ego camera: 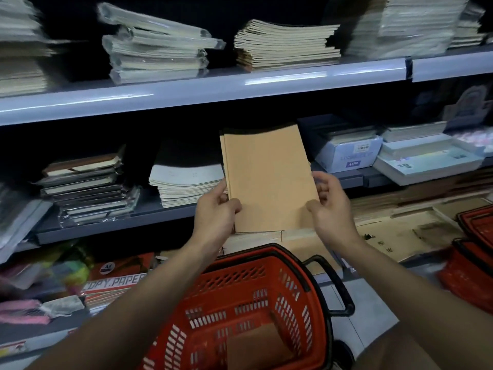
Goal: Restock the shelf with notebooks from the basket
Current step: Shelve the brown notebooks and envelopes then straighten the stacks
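I hold a small stack of tan kraft-cover notebooks (pixel 266 180) flat in front of the middle shelf (pixel 112 225). My left hand (pixel 216 212) grips their lower left edge, thumb on top. At the lower right edge, my right hand (pixel 329 206) pinches them. Their far end reaches into the dark shelf gap between a white notebook pile (pixel 184 182) and a pale blue box (pixel 346 153). Below my arms stands the red plastic basket (pixel 256 308), with a brown notebook (pixel 256 345) lying in its bottom.
The upper shelf (pixel 240 84) carries several stacks of cream and plastic-wrapped notebooks. Dark wrapped notebooks (pixel 88 188) sit at the middle shelf's left. Flattened cardboard (pixel 400 231) lies at lower right beside more red baskets (pixel 474 249). Copy paper packs (pixel 114 281) sit at lower left.
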Demonstrator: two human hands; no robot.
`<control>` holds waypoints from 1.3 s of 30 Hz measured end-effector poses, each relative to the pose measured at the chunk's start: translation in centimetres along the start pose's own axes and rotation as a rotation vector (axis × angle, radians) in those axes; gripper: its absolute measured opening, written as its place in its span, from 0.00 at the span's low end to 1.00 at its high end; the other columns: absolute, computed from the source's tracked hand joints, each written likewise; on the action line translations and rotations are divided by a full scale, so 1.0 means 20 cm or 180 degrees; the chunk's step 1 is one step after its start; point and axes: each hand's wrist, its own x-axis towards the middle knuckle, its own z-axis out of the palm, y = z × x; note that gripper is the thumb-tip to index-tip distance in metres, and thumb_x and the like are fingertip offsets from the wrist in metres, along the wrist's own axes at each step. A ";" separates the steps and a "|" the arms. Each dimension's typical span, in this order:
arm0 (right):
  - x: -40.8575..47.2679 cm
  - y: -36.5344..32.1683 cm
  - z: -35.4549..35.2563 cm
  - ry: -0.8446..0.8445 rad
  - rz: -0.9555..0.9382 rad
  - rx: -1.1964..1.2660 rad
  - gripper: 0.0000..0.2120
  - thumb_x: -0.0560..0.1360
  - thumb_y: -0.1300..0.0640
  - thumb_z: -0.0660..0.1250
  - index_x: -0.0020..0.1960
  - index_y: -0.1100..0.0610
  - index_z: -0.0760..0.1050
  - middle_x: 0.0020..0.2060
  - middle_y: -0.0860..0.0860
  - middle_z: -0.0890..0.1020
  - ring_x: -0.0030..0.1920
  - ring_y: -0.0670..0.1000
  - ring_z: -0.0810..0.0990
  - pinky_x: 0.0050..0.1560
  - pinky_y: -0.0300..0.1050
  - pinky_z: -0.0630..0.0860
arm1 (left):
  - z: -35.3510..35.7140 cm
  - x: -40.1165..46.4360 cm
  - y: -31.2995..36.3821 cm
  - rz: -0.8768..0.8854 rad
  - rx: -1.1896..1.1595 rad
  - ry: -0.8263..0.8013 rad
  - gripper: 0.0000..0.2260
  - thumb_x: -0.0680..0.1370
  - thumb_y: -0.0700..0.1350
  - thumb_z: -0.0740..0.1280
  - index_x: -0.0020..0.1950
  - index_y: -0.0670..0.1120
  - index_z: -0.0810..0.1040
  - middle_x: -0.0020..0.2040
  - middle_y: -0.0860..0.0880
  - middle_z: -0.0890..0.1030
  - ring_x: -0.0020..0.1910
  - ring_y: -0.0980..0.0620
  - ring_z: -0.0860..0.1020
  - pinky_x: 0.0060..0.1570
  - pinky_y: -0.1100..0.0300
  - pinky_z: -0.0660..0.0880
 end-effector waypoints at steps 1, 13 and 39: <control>0.05 0.00 0.00 0.0032 -0.0043 -0.0016 0.27 0.74 0.71 0.65 0.67 0.48 0.71 0.50 0.46 0.78 0.48 0.40 0.76 0.49 0.39 0.75 | 0.01 0.05 0.01 0.0028 0.0050 0.0038 0.26 0.77 0.29 0.64 0.67 0.56 0.79 0.39 0.54 0.80 0.39 0.54 0.77 0.43 0.61 0.75; 0.63 0.13 0.09 0.0159 -0.0319 -0.0462 0.18 0.81 0.62 0.63 0.68 0.51 0.76 0.63 0.50 0.78 0.62 0.49 0.78 0.66 0.51 0.78 | 0.18 0.65 0.00 0.0580 0.1252 0.0347 0.16 0.77 0.43 0.71 0.65 0.49 0.80 0.52 0.53 0.85 0.47 0.54 0.85 0.56 0.54 0.82; 0.82 0.30 0.13 -0.0717 -0.0320 -0.1524 0.41 0.76 0.30 0.65 0.80 0.54 0.67 0.77 0.52 0.71 0.77 0.54 0.66 0.76 0.53 0.64 | 0.23 0.81 -0.14 0.1095 0.3352 -0.0166 0.34 0.77 0.70 0.63 0.72 0.46 0.72 0.58 0.42 0.81 0.61 0.41 0.76 0.51 0.51 0.74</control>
